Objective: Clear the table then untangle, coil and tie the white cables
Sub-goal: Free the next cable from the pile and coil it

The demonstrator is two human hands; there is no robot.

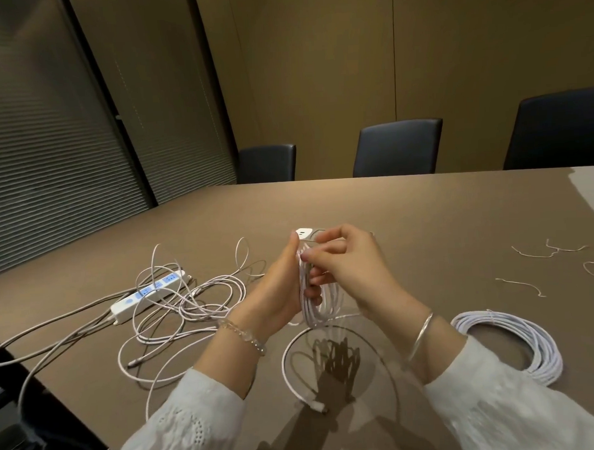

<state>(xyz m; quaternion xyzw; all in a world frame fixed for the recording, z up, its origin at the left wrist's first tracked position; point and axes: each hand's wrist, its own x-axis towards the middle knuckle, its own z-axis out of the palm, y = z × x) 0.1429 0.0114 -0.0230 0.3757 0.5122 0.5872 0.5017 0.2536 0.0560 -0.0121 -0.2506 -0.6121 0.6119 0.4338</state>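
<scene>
The desk [423, 213] ran as a broad brown surface across the lower half of the frame, its far edge just below three dark chairs [397, 147] at upper centre and right, its left edge slanting down toward the lower left corner, where grey cords dropped over it. Bare surface lay open behind the hands and across the middle right. At centre frame the left hand [277, 292] gripped a small bundle of white cable [320, 301], thumb up along its top and fingers curled round the loops from behind, holding it upright above the desk. The right hand [344, 260] pinched strands near the bundle's top with bent fingers. One loose loop of the same cable [286, 353] curved down onto the desk below the hands, ending in a plug near the bottom centre. Left of centre a tangle of white cables [190, 306] sprawled over and around a white power strip [146, 294]. At the right, near the sleeve, lay a finished coil [515, 341], neat and round. Several thin wire ties [523, 284] lay scattered at the right edge.
</scene>
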